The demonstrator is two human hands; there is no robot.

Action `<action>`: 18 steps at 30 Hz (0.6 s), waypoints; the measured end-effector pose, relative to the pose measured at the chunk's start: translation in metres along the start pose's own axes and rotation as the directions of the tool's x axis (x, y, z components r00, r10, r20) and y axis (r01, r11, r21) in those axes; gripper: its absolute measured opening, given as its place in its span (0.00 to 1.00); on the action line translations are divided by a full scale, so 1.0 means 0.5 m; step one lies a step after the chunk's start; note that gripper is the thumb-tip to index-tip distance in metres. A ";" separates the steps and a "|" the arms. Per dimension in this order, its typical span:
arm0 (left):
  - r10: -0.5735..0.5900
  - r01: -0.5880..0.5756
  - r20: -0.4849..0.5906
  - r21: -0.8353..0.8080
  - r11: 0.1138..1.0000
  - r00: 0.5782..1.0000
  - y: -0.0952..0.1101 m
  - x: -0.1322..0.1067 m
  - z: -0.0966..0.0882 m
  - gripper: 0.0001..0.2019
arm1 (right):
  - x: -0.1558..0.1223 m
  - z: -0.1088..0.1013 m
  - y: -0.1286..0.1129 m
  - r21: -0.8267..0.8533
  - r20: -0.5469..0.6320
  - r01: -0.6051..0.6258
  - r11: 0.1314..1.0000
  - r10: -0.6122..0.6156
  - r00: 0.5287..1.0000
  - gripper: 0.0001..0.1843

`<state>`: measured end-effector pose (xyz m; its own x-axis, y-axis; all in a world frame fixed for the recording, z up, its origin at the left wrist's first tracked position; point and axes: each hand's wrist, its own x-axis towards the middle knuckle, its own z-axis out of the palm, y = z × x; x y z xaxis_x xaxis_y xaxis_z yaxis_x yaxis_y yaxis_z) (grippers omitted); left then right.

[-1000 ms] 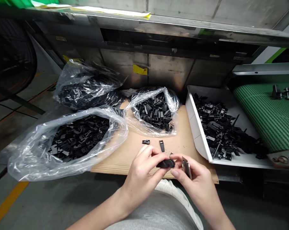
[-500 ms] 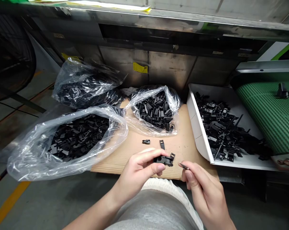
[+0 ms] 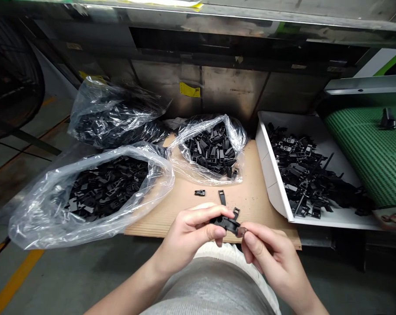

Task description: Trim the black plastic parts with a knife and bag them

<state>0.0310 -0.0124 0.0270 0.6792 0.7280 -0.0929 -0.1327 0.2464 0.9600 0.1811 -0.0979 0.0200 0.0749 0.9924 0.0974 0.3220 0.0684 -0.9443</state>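
We pinch curved black plastic part [image 3: 224, 223] in left hand [image 3: 191, 232], thumb and fingers closed around it. Right hand [image 3: 270, 253] nearly closed, fingertips [image 3: 250, 240] holding small metal-looking piece [image 3: 242, 231] against part's end. Part looks light, stiff; best held by thick body. Black plastic pull tab [image 3: 222, 197] lies loose on corrugated cardboard [image 3: 260, 210], just ahead.

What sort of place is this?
Probably a factory workstation for small parts: clear plastic bags of black plastic parts, a white tray heaped with more, and a green conveyor belt alongside.
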 end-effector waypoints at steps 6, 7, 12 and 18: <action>-0.016 0.022 0.070 -0.081 0.996 0.997 -0.010 0.000 -0.005 0.07 | 0.004 -0.007 0.004 0.192 0.173 -0.159 0.968 0.127 0.977 0.13; -0.022 0.030 0.080 -0.092 0.995 0.997 -0.010 0.001 -0.004 0.07 | 0.006 -0.010 0.008 0.263 0.239 -0.220 0.939 0.158 0.958 0.13; -0.032 0.037 0.075 -0.062 0.997 0.997 -0.009 0.004 -0.005 0.07 | 0.017 -0.026 0.035 0.611 0.585 -0.518 0.599 0.100 0.805 0.14; -0.009 0.010 -0.026 0.050 0.999 1.000 -0.010 -0.004 -0.004 0.08 | -0.004 -0.027 0.028 0.537 0.153 -0.232 0.811 0.177 0.972 0.14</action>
<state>0.0288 -0.0139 0.0219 0.6616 0.7420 -0.1084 -0.0896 0.2218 0.9710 0.1981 -0.1005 0.0108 -0.0142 0.9926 -0.1203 -0.2629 -0.1198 -0.9573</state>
